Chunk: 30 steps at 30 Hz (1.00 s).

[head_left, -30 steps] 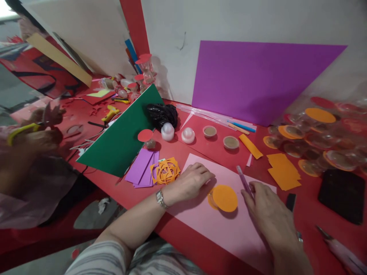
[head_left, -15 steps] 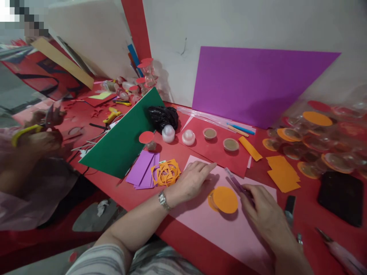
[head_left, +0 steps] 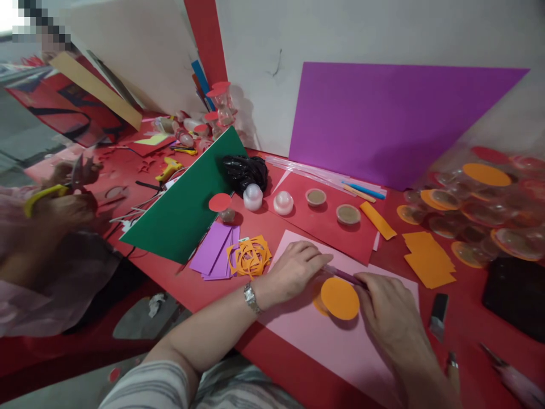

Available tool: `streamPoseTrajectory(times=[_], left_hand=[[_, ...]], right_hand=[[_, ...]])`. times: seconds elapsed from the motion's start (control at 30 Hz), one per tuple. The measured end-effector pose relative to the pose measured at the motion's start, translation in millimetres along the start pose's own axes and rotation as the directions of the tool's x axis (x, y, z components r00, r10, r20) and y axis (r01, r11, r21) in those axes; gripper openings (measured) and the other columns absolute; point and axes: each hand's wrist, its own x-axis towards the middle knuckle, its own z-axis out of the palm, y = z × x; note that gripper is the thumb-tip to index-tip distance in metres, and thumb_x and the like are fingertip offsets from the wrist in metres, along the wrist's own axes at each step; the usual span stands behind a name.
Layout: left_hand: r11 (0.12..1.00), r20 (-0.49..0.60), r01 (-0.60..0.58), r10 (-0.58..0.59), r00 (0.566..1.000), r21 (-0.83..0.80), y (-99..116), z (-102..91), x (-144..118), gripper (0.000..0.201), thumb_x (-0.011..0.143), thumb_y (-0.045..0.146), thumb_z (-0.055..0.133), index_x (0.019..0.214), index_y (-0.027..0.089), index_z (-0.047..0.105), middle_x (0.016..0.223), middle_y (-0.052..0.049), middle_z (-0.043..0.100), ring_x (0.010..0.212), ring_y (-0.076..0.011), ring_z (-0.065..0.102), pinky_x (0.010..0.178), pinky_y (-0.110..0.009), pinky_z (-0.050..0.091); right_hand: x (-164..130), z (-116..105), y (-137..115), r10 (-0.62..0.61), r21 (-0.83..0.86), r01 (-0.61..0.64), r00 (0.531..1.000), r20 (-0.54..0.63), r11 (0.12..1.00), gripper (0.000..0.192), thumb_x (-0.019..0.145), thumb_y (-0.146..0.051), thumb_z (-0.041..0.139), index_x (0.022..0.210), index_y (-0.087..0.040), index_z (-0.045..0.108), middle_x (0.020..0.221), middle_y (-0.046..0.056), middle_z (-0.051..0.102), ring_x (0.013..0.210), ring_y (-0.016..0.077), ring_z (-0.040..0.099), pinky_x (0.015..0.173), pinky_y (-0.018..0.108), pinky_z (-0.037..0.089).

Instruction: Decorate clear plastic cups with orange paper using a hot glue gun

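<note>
In my right hand (head_left: 389,309) is a slim purple pen (head_left: 347,276), pointing left, the fingers closed round its rear end. My left hand (head_left: 296,271), with a watch on the wrist, has its fingers bent together at the pen's pale tip; the exact grip there is partly hidden. Just below the pen, an orange paper disc (head_left: 339,299) sits raised over a second orange disc, with something clear between them. Under both hands lies a pink sheet (head_left: 315,341). Orange paper cut-offs (head_left: 250,255) and purple paper pieces (head_left: 213,253) are left of my left hand.
A green board (head_left: 183,210) leans at the left beside a black plastic bag (head_left: 244,173). Two sand-filled cups (head_left: 348,214) stand behind the pink sheet. Clear pieces with orange and red discs crowd the right. A cutter (head_left: 438,315) lies nearby. At far left, a co-worker's hands hold yellow-handled scissors (head_left: 46,196).
The purple pen has swung from slanting upward to nearly level, its tip now at my left hand's fingers. My left fingers have curled in. The view has shifted slightly.
</note>
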Motion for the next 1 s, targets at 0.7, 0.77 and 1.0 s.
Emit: streamPoseTrajectory(times=[0.7,0.77,1.0], left_hand=[[0.798,0.340,0.310,-0.142,0.930,-0.516,13.2,0.0,1.0,0.046,0.071,0.033,0.087,0.101,0.017,0.056,0.107,-0.009,0.061,0.099,-0.0241,0.057,0.087,-0.037,0.051],[0.796,0.337,0.336,-0.177,0.925,-0.503,18.8,3.3,3.0,0.039,0.074,0.033,0.084,0.096,0.018,0.056,0.102,-0.008,0.062,0.095,-0.0234,0.057,0.086,-0.037,0.050],[0.264,0.325,0.433,-0.367,0.871,-0.862,17.6,-4.3,5.7,0.045,0.068,0.038,0.086,0.100,0.017,0.062,0.102,-0.008,0.067,0.093,-0.0228,0.064,0.083,-0.038,0.051]], right_hand=[[-4.3,-2.4,8.2,0.188,0.027,-0.186,0.980,-0.070,0.982,0.024,0.101,-0.031,0.040,0.107,-0.022,0.061,0.097,0.010,0.070,0.086,0.0265,0.060,0.079,0.041,0.045],[-4.4,-1.7,7.4,0.195,0.046,-0.192,0.978,-0.071,0.980,0.024,0.101,-0.032,0.039,0.107,-0.022,0.061,0.098,0.010,0.070,0.087,0.0265,0.061,0.081,0.042,0.045],[-4.5,-5.8,5.1,0.444,0.186,-0.443,0.895,0.037,0.877,0.025,0.098,-0.039,0.042,0.106,-0.024,0.060,0.099,0.008,0.069,0.086,0.0243,0.063,0.075,0.037,0.049]])
